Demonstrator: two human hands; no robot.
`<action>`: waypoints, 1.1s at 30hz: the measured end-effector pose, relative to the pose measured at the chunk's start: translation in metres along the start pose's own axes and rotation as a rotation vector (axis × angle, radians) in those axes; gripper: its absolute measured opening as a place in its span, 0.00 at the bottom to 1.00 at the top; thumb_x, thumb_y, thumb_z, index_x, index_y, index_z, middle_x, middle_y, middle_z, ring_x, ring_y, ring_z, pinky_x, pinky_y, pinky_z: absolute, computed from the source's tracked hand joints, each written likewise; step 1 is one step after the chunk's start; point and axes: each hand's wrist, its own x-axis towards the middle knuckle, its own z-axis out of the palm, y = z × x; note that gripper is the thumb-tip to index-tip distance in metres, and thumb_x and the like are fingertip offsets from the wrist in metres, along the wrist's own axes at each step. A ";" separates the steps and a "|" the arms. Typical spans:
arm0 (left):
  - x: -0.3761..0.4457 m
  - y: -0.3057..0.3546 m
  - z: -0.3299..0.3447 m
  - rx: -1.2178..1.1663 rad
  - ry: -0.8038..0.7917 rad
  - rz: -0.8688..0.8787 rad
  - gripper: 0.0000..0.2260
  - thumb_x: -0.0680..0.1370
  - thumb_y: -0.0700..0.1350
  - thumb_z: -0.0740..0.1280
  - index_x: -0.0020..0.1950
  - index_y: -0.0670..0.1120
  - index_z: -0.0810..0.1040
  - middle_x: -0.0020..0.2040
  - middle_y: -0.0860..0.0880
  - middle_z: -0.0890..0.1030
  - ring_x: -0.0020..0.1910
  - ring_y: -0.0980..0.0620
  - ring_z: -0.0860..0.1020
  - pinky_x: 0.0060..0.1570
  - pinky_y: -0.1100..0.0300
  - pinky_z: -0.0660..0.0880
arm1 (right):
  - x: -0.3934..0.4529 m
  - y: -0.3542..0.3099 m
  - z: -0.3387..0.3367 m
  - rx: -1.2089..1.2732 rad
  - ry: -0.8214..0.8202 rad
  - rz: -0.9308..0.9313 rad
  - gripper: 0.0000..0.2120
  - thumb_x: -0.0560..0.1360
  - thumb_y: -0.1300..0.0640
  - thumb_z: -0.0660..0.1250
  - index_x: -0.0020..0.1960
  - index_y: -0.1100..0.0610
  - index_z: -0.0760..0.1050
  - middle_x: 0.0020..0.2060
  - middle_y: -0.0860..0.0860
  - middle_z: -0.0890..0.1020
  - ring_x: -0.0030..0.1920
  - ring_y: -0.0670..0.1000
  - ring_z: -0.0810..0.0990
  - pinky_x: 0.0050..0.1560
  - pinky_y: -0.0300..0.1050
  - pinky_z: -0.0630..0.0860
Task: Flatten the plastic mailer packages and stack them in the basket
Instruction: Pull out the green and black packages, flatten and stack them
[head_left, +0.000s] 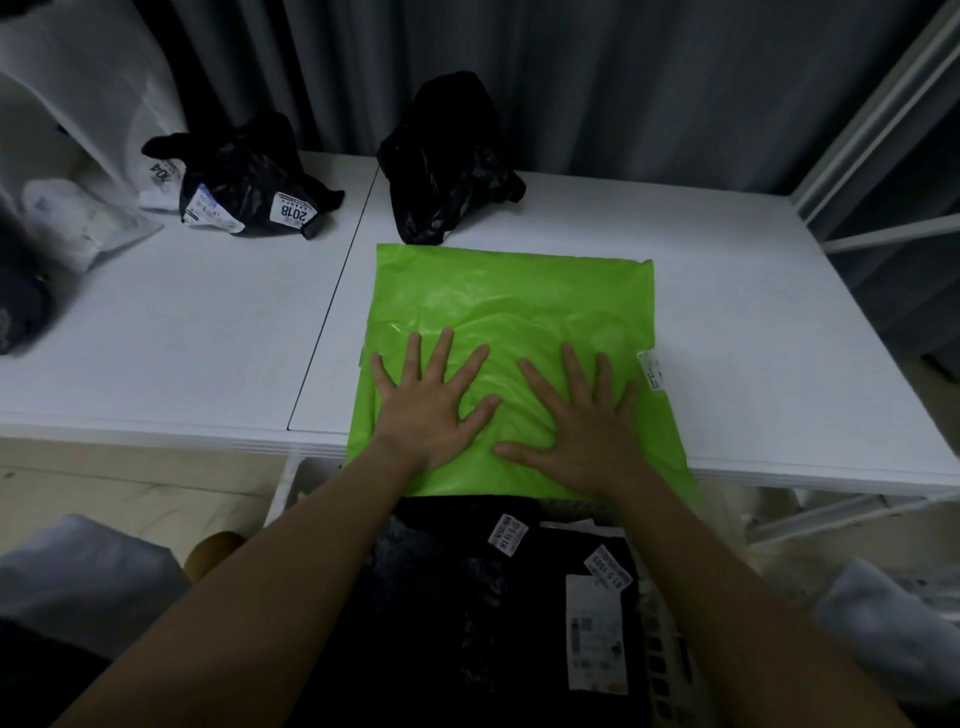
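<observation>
left hand (423, 402) and right hand (582, 415): fingers spread wide, palms pressing green mailer (511, 306), gripping nothing | table (753, 312): black mailers at 11 (244, 182) and 12 o'clock (447, 161) | basket (670, 654): at 6, holding black packages (467, 597)

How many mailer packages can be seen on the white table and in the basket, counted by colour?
Green: 1, the green mailer on the table, pressed by the left hand and the right hand.
Black on the table: 2, one labelled, one plain.
Black in the basket: at least 1; layers unclear.
Total: at least 4.
</observation>
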 end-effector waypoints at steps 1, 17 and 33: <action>-0.001 0.000 0.000 -0.001 0.001 0.001 0.33 0.69 0.73 0.33 0.74 0.67 0.36 0.79 0.51 0.39 0.77 0.42 0.38 0.68 0.29 0.38 | 0.000 0.001 0.003 -0.014 0.030 -0.004 0.47 0.58 0.17 0.46 0.71 0.29 0.31 0.76 0.49 0.31 0.74 0.61 0.29 0.68 0.71 0.31; -0.001 -0.002 0.005 -0.002 0.033 0.014 0.34 0.69 0.73 0.34 0.75 0.66 0.38 0.79 0.50 0.41 0.77 0.41 0.39 0.68 0.29 0.40 | -0.001 0.001 0.016 -0.044 0.118 -0.007 0.47 0.59 0.16 0.38 0.73 0.32 0.33 0.78 0.50 0.38 0.76 0.63 0.37 0.71 0.70 0.36; 0.000 0.000 0.008 0.009 0.077 0.006 0.34 0.69 0.73 0.33 0.74 0.67 0.37 0.79 0.51 0.41 0.77 0.42 0.39 0.68 0.31 0.36 | 0.091 0.015 -0.019 -0.022 0.012 0.102 0.46 0.59 0.17 0.42 0.73 0.31 0.33 0.75 0.51 0.29 0.73 0.64 0.29 0.66 0.76 0.34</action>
